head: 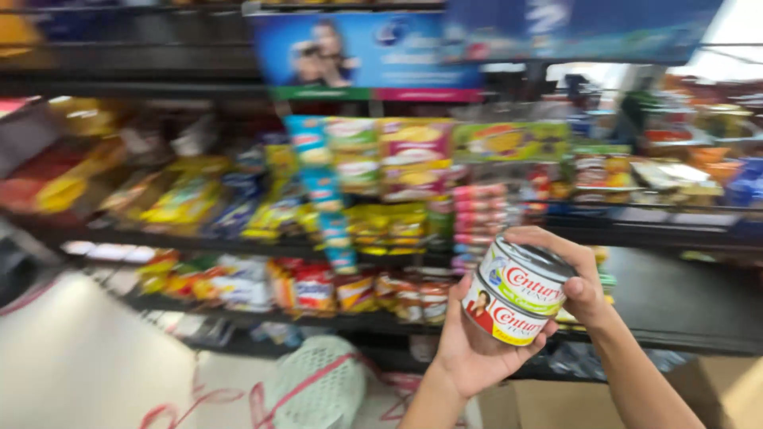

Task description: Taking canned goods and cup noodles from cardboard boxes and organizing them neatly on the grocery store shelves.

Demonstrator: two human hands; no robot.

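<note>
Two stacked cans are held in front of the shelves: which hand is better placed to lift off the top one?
Probably the right hand: it wraps the upper round metal can, while the left hand cradles the lower can.

Both forearms rise from the lower edge, converging. Left hand point(469, 349) is cupped, palm up, fingers curled in a grip; right hand point(568, 274) arches over from above, fingers closed.

Two stacked white-labelled round tins point(515, 295) low right; colourful snack packets point(373, 159) fill shelves; blue banner point(358, 52) above.
</note>
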